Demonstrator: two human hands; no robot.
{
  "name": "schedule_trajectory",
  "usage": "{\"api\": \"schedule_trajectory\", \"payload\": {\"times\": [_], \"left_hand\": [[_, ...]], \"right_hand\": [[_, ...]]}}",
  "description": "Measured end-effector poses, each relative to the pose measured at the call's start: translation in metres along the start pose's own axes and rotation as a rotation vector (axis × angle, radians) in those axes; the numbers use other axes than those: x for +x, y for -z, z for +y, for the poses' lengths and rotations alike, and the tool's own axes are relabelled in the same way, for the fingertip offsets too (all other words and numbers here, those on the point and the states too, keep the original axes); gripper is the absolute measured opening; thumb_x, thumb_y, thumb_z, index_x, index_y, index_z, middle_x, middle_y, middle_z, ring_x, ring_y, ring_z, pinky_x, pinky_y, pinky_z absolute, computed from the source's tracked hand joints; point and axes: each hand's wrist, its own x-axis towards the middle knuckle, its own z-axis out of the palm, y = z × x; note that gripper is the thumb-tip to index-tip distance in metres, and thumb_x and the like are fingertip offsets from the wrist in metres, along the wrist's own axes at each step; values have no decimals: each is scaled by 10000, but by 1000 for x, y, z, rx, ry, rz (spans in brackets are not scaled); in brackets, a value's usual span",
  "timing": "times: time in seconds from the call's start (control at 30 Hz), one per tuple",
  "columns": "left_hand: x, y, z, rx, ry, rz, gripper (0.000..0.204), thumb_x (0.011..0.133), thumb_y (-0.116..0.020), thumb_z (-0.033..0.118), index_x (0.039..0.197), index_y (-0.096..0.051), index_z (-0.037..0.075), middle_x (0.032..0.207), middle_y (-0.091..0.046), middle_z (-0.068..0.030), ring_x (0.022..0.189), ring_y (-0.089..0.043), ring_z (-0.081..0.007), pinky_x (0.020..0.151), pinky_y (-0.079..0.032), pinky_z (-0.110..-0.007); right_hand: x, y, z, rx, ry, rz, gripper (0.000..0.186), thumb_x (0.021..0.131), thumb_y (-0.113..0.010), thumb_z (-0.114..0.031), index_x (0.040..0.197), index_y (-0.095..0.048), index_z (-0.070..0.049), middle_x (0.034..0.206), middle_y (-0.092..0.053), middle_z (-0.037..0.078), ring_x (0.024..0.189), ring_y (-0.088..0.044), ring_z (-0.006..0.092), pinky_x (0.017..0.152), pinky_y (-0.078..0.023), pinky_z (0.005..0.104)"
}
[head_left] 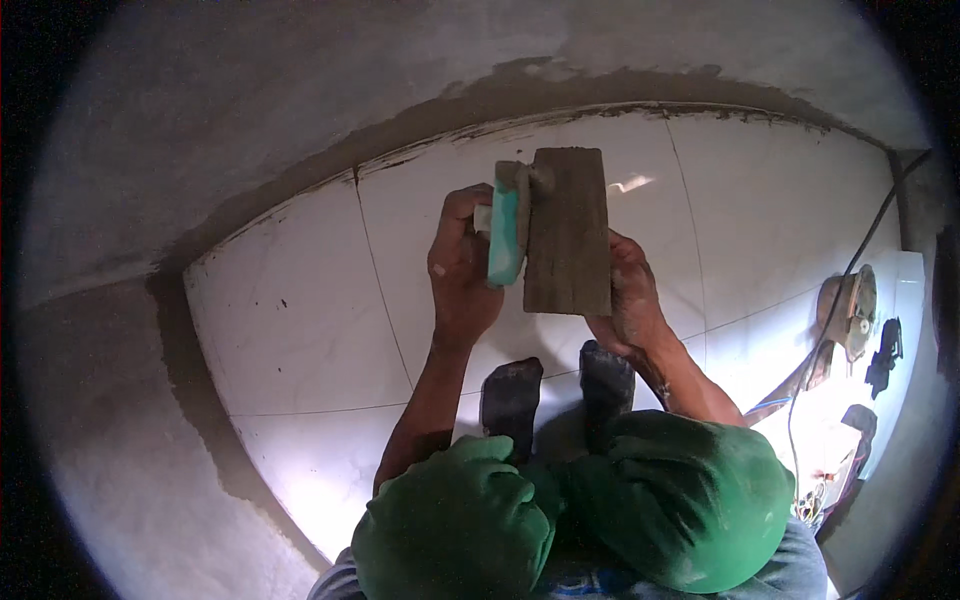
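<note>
White floor tiles (290,345) lie beneath the brown board (567,240), its long axis toward their far edge, my right hand (632,295), the nearer one, gripping its right edge while my left hand (463,265) clasps the teal tool (505,225) just beside the board's left edge.

Head-worn fisheye view, downward.

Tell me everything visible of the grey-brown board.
The board is a flat oblong with fairly straight edges and a faintly streaked face, perhaps wood. It appears raised above the white floor tiles, long sides pointing roughly away from the person. The right hand holds its right edge; the turquoise tool sits by its left side, contact unclear.
</note>
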Motion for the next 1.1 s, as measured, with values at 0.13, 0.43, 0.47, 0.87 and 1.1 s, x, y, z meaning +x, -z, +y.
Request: {"api": "schedule_trajectory", "payload": {"times": [0.13,0.43,0.47,0.87,1.1], "left_hand": [[0,-9,-6,53,-105,-6,360,881,-612,-92,1225,-591,12,1201,-576,-95,1140,-599,-195,1008,-488,-314],[-36,3,-39,-272,442,93,384,933,-555,-112,1294,-601,12,1267,-637,-92,1188,-614,-181,1051,-480,-306],[-38,9,-41,-501,472,84,386,950,-583,-40,1332,-583,10,1297,-652,-105,1206,-630,-199,1052,-506,-323],[-60,26,-57,-1065,703,-21,530,977,-681,274,1412,-546,4,1340,-658,-161,1164,-701,-292,985,-615,-455],[-45,71,-61,-1381,403,-102,553,983,-682,295,1447,-528,35,1389,-637,-151,1241,-656,-328,1055,-563,-513]], "right_hand": [[-8,10,9,235,-86,42,763,965,-678,-596,1400,-555,19,1300,-671,116,1151,-681,213,997,-577,364],[-16,23,-13,317,-56,-40,766,901,-760,-573,1385,-581,-7,1298,-675,149,1175,-685,291,1021,-579,445],[-14,25,-20,179,-14,-49,715,920,-755,-528,1374,-590,-1,1278,-685,147,1166,-691,295,1016,-582,437],[-3,26,-11,-1395,750,-162,581,787,-630,125,1349,-641,-22,981,-664,168,816,-651,327,709,-549,381],[-42,69,-6,-1490,405,-104,556,826,-647,22,1376,-635,-55,1146,-705,191,927,-692,335,762,-582,395]]}}
